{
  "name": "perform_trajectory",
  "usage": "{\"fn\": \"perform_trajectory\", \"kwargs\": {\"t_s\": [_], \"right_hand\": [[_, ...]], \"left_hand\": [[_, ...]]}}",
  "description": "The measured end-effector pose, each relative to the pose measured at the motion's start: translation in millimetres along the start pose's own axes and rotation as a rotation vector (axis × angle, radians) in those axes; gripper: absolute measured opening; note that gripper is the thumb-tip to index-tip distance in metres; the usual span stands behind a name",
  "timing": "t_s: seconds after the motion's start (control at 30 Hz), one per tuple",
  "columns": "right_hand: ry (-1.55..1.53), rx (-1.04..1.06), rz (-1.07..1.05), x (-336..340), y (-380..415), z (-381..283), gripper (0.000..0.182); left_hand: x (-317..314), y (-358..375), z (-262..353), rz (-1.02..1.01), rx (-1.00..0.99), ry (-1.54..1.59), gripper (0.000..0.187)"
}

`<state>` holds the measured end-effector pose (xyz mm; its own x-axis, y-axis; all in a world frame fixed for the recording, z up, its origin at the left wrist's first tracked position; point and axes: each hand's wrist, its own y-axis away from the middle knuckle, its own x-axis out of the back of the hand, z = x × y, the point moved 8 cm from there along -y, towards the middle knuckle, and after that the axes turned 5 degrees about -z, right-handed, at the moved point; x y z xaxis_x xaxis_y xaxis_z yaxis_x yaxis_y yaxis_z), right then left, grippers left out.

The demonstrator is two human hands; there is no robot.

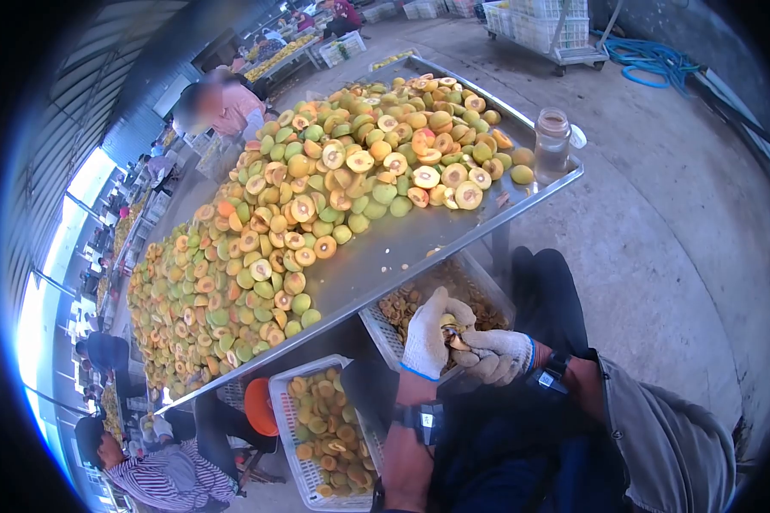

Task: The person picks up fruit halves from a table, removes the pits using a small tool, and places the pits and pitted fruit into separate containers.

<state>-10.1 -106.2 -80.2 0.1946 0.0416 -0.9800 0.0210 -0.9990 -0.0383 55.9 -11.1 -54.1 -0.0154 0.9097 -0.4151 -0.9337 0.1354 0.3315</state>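
My left hand (429, 335), in a white knit glove, is closed around a peach half (447, 321) that its fingers partly cover. Against the fruit, my gloved right hand (496, 354) grips a small curved tool (459, 342) that looks like a metal pitting spoon; its handle is hidden in the fingers. Both hands meet above a plastic crate (385, 338) of brown peach pits and scraps (402, 306). Beyond them, a metal table (351, 286) carries a large heap of halved peaches (299, 205), green to orange, some cut side up.
A clear jar (552, 141) stands at the table's right corner. Below left are a white crate (284, 419) of peach halves and an orange bucket (261, 406). A person in stripes (171, 479) sits at left, another person (235, 111) across the table. A crate cart (560, 51) stands behind.
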Motion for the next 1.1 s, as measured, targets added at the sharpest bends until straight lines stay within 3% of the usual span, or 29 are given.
{"fn": "perform_trajectory", "kwargs": {"t_s": [0.07,0.13,0.17,0.23,0.37,0.4,0.43,0.47,0.53,0.6,0.67,0.73,0.8,0.83,0.87,0.9,0.93,1.0,1.1], "right_hand": [[-0.042,-0.005,-0.053,-6.1,-1.7,1.3,0.046],[0.018,0.019,-0.030,-7.7,-4.1,1.0,0.045],[0.021,0.023,-0.028,-7.0,-2.8,1.0,0.045],[-0.055,0.051,0.079,3.9,-2.8,-0.8,0.046],[-0.132,0.115,-0.064,-14.7,-3.2,-8.8,0.048],[0.037,0.150,0.085,-6.1,-1.5,-15.0,0.050],[0.207,0.187,0.235,0.4,2.2,-22.9,0.051],[0.207,0.191,0.232,-6.3,-0.4,-26.3,0.051],[0.919,0.034,0.888,10.6,18.4,-46.6,0.055],[0.962,0.092,0.855,8.1,12.8,-45.0,0.056],[1.049,0.124,0.822,12.7,3.8,-43.4,0.055],[1.137,0.137,0.882,31.8,-3.7,-42.0,0.051],[1.225,0.159,0.946,31.2,-1.6,-47.1,0.047],[1.028,0.092,0.865,27.8,-1.9,-41.6,0.044],[0.832,0.024,0.781,27.0,-4.2,-32.4,0.041],[0.826,0.026,0.783,31.2,-6.3,-30.3,0.041],[0.864,0.054,0.818,37.3,-7.2,-32.1,0.040],[0.905,0.092,0.865,33.2,-3.5,-42.3,0.038],[0.695,0.133,0.980,29.2,8.7,-46.5,0.037]], "left_hand": [[11.8,-5.1,-13.6,0.014,-0.035,0.136,0.055],[-0.1,-7.4,-20.6,-0.249,-0.020,0.675,0.049],[-3.4,-7.6,-21.7,-0.255,-0.019,0.675,0.049],[17.6,-3.7,-26.8,0.073,-0.073,0.536,0.050],[43.8,1.4,-30.5,0.276,-0.174,0.386,0.054],[47.3,7.2,-28.1,0.279,-0.177,0.384,0.054],[58.3,19.6,-12.3,0.330,-0.303,0.152,0.052],[67.3,33.0,4.2,0.375,-0.424,-0.083,0.049],[110.3,60.3,18.6,0.446,-0.456,0.083,0.029],[151.5,106.6,38.9,0.624,-0.522,0.134,0.019],[149.5,169.3,75.9,1.037,-0.619,-0.754,0.027],[192.4,212.0,72.9,1.238,-0.602,-0.841,0.033],[283.2,248.7,31.6,1.341,-0.433,-0.459,0.038],[280.6,256.2,33.0,1.340,-0.432,-0.467,0.038],[271.9,272.9,36.0,1.531,-0.144,-0.735,0.041],[265.8,284.8,38.5,1.687,0.169,-0.999,0.044],[270.5,283.0,35.2,1.676,0.165,-1.003,0.044],[276.8,272.1,36.2,1.611,-0.077,-0.963,0.049],[185.5,187.2,87.9,1.255,-0.469,-0.889,0.037]]}}
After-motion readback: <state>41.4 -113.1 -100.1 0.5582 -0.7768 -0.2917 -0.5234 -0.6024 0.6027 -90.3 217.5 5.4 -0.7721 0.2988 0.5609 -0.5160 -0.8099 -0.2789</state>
